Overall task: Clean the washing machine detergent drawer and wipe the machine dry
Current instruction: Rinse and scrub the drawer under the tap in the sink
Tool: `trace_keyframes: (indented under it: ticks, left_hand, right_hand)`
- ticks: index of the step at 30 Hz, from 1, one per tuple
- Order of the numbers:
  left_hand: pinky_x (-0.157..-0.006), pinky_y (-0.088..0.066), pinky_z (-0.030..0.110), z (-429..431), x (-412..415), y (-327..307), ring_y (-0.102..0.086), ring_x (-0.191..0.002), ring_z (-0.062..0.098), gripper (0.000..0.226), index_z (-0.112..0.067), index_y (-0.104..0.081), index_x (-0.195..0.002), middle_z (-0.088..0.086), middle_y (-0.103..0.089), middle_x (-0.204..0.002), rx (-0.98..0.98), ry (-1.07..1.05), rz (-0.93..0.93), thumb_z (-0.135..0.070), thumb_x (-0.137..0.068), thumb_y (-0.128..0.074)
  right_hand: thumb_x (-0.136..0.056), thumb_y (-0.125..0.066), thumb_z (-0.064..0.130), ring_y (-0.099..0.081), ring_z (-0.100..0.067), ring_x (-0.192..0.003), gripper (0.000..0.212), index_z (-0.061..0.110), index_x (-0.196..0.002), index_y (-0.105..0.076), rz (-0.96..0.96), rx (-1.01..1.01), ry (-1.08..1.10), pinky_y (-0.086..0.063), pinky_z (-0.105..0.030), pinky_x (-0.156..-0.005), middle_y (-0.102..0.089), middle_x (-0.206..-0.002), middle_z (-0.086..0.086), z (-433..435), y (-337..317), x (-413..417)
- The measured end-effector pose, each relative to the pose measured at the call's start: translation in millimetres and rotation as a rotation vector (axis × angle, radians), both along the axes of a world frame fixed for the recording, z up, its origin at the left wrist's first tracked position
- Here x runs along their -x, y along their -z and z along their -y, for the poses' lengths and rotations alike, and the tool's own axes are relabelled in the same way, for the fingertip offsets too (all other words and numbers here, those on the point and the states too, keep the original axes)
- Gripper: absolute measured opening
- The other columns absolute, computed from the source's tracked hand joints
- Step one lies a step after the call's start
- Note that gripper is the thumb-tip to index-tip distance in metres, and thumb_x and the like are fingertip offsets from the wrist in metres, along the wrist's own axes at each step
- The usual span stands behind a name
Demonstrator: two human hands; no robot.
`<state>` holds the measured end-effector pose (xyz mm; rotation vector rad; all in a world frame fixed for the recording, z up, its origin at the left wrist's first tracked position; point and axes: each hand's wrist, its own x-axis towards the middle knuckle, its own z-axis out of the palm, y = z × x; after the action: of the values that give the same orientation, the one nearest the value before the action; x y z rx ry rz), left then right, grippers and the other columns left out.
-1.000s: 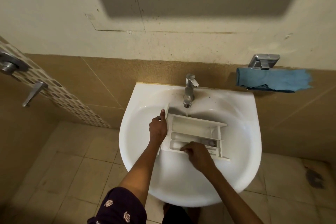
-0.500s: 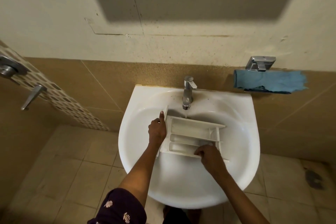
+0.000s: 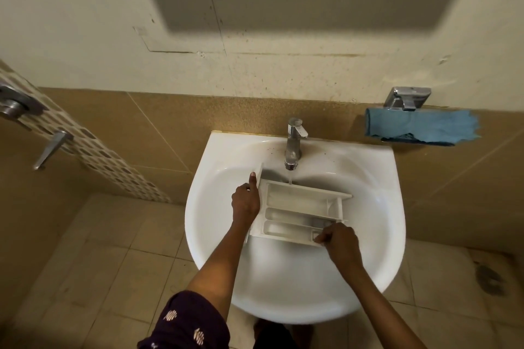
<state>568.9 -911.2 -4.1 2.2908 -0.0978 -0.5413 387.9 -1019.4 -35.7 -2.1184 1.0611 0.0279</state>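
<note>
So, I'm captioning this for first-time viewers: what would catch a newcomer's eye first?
First the white detergent drawer in the sink, under a thin stream from the chrome tap. The left hand grips its left end and the right hand curls at its near right corner. A blue cloth hangs above the sink's right side.

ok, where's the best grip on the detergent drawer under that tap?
Take the detergent drawer by its upright front panel, from the left, as the left hand does: the panel overhangs the tray and sits clear of the stream from the tap. The right hand pinching the near right corner steadies it.
</note>
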Motion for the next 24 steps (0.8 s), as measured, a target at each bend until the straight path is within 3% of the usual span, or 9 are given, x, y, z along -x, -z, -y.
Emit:
trace_keyframes:
  ticks: [5, 10, 14, 18, 20, 22, 24]
  left_hand:
    - [-0.095, -0.040, 0.042, 0, -1, 0, -0.054, -0.107, 0.038, 0.070, 0.004, -0.062, -0.105, 0.023, -0.062, -0.114, -0.001, -0.014, -0.001, -0.051, -0.098, -0.021]
    - [-0.098, -0.041, 0.044, 0, -1, 2, -0.055, -0.107, 0.037, 0.070, 0.003, -0.062, -0.108, 0.023, -0.062, -0.115, 0.005, -0.015, -0.022, -0.052, -0.098, -0.021]
    - [-0.095, -0.041, 0.043, 0, -1, 1, -0.055, -0.106, 0.038, 0.070, 0.004, -0.062, -0.105, 0.023, -0.062, -0.113, 0.014, -0.022, -0.009, -0.052, -0.098, -0.021]
    - [-0.095, -0.040, 0.042, -1, -1, 0, -0.054, -0.107, 0.037, 0.068, 0.003, -0.062, -0.108, 0.023, -0.062, -0.115, 0.012, -0.019, -0.004, -0.051, -0.098, -0.021]
    - [-0.094, -0.039, 0.041, -1, 0, 0, -0.053, -0.108, 0.037, 0.068, 0.003, -0.062, -0.108, 0.022, -0.061, -0.115, 0.011, -0.014, -0.005, -0.050, -0.099, -0.021]
    - [-0.094, -0.039, 0.039, 0, 0, 0, -0.053, -0.109, 0.037, 0.067, 0.003, -0.062, -0.110, 0.022, -0.061, -0.117, 0.019, -0.015, -0.001, -0.049, -0.099, -0.021]
    - [-0.093, -0.039, 0.039, 0, 0, -1, -0.054, -0.108, 0.036, 0.067, 0.003, -0.062, -0.109, 0.022, -0.062, -0.116, 0.019, -0.018, 0.002, -0.049, -0.099, -0.021]
  right_hand:
    - [-0.079, -0.064, 0.001, -0.064, -0.023, -0.096, 0.011, 0.007, -0.080, -0.073, -0.135, 0.011, -0.047, -0.039, -0.019, -0.073, -0.070, -0.097, -0.008, 7, -6, -11]
    - [-0.078, -0.055, -0.009, -0.063, -0.021, -0.097, 0.021, 0.004, -0.084, -0.071, -0.042, -0.023, -0.106, -0.046, -0.025, -0.084, -0.069, -0.096, -0.008, -22, -5, -30]
    - [-0.082, -0.054, -0.005, -0.062, -0.023, -0.098, 0.021, 0.009, -0.078, -0.069, -0.048, 0.001, -0.028, -0.040, -0.020, -0.077, -0.068, -0.096, -0.007, -13, -3, -19]
    - [-0.092, -0.042, 0.003, -0.055, -0.030, -0.111, 0.025, 0.004, -0.110, -0.059, -0.330, 0.151, 0.008, -0.043, -0.030, -0.086, -0.059, -0.114, -0.015, 13, -13, -4]
    - [-0.090, -0.045, 0.001, -0.056, -0.030, -0.110, 0.026, 0.003, -0.112, -0.057, -0.415, 0.144, 0.008, -0.044, -0.030, -0.085, -0.059, -0.115, -0.015, 26, -19, -4]
    - [-0.084, -0.055, 0.001, -0.061, -0.030, -0.102, 0.021, 0.001, -0.102, -0.065, -0.297, 0.053, 0.038, -0.045, -0.028, -0.079, -0.065, -0.106, -0.015, 36, -26, -12]
    - [-0.082, -0.059, -0.003, -0.064, -0.026, -0.090, 0.017, -0.001, -0.094, -0.071, 0.045, -0.233, 0.149, -0.049, -0.025, -0.074, -0.071, -0.087, -0.009, 40, -34, -28]
